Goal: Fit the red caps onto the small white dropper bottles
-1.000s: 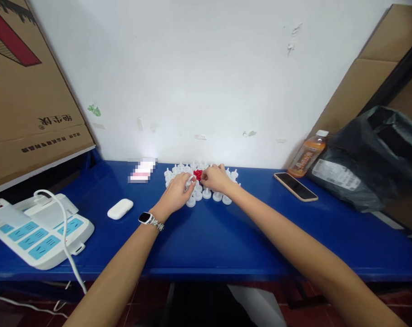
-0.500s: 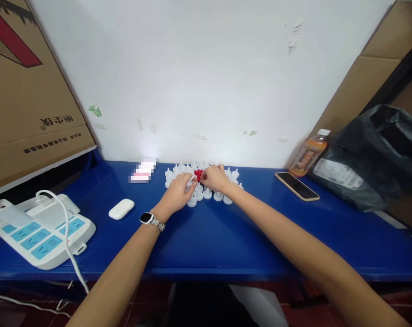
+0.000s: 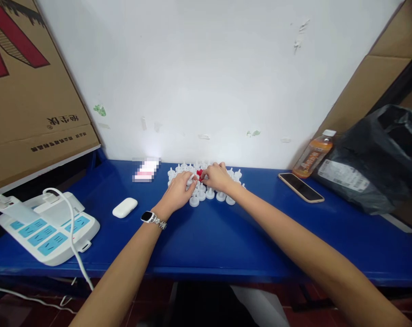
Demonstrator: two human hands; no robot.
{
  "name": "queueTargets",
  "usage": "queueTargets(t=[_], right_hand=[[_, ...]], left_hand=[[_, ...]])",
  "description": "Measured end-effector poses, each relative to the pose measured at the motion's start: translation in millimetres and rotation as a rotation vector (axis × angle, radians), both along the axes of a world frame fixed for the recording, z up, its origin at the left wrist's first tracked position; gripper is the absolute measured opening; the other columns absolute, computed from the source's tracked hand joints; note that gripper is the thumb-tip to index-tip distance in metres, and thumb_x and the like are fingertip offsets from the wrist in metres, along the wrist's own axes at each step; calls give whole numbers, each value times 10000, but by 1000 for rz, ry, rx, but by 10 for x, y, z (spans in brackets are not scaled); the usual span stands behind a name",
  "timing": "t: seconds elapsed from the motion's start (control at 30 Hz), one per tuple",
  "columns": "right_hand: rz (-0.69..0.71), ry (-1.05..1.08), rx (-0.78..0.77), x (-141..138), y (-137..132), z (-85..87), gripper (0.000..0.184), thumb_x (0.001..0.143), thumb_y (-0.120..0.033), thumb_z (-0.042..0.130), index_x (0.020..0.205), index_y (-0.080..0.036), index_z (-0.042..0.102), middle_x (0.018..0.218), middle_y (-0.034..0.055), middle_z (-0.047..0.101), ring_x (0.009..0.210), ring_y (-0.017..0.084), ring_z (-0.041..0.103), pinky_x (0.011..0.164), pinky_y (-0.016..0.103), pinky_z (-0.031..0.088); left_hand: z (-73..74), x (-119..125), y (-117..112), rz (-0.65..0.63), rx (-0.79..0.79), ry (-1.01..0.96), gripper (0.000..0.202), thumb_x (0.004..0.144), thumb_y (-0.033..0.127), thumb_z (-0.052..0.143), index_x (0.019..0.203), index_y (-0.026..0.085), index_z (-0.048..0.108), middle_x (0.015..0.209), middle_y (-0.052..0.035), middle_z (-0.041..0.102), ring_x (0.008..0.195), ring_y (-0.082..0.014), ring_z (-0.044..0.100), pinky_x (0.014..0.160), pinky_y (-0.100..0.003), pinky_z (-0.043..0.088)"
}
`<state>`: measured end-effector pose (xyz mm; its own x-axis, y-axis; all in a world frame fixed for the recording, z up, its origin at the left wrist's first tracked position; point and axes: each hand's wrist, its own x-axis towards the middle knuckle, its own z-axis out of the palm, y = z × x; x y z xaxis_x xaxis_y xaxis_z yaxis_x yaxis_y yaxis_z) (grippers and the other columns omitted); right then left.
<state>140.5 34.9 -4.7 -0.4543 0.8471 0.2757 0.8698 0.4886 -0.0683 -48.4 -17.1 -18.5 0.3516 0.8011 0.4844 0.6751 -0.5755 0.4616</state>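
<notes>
Several white caps with pointed nozzles (image 3: 210, 194) stand in a cluster on the blue table (image 3: 206, 240), close to the wall. Amid them lies a small pile of red pieces (image 3: 199, 173). My left hand (image 3: 178, 193), wearing a watch at the wrist, is closed on one white nozzle cap (image 3: 191, 179) at the cluster's left side. From the right, my right hand (image 3: 217, 177) reaches over the caps with its fingertips pinched beside the red pieces. Whatever lies between those fingertips is too small to make out. Both hands partly cover the caps behind them.
On the left are a white power strip (image 3: 49, 236) with cables, a white earbud case (image 3: 125, 207) and a pixelated item (image 3: 147, 170). A phone (image 3: 301, 187), an orange drink bottle (image 3: 313, 156) and a black plastic bag (image 3: 369, 159) lie right. A cardboard box (image 3: 38, 100) stands left.
The whole view has shifted slightly, so everything appears a little farther right. Both hands stay at the same place among the caps, with only slight finger movement.
</notes>
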Motion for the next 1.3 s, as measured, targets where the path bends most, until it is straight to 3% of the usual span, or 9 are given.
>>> queueTargets(t=[0.27,0.5,0.7,1.03,1.17,1.3], right_hand=[[4,174,-30,16,-62,63,122,818,-250,617,784,-198,722,795,50,723,953,256,573,898,416,293],[55,956,-114,43,-421,99,76,774,-263,622,764,-188,631,736,8,676,687,153,594,655,280,433],[161,1372,-190,-47,-601,31,179,752,-342,708,826,-195,637,738,18,685,696,166,644,659,287,492],[96,1371,-123,-131,-692,-37,304,789,-486,718,791,-183,682,772,39,704,678,161,611,637,281,481],[51,1322,-103,-110,-736,9,409,865,-566,591,752,-187,695,743,34,691,691,166,602,627,281,460],[44,1447,-154,-129,-723,2,461,857,-606,570,717,-185,696,809,57,706,774,182,611,672,291,471]], left_hand=[[-8,1,3,-3,1,1,220,985,358,428,1018,206,585,998,-75,610,937,-234,590,797,-367,478],[62,85,-87,-53,21,19,289,1015,411,384,1084,194,562,984,-73,617,921,-229,602,813,-362,479],[150,213,-231,-32,64,149,335,1026,422,353,1129,171,549,974,-94,640,920,-255,619,846,-396,478],[164,282,-300,-48,-20,37,385,1021,421,363,1308,180,455,1029,-116,660,978,-268,648,847,-396,497],[176,292,-312,-54,-48,-69,435,1009,440,401,1368,195,381,1035,-95,654,838,-219,667,786,-351,497],[182,295,-324,-88,-103,-186,424,999,445,427,1347,211,369,922,-33,636,678,-159,626,691,-292,471]])
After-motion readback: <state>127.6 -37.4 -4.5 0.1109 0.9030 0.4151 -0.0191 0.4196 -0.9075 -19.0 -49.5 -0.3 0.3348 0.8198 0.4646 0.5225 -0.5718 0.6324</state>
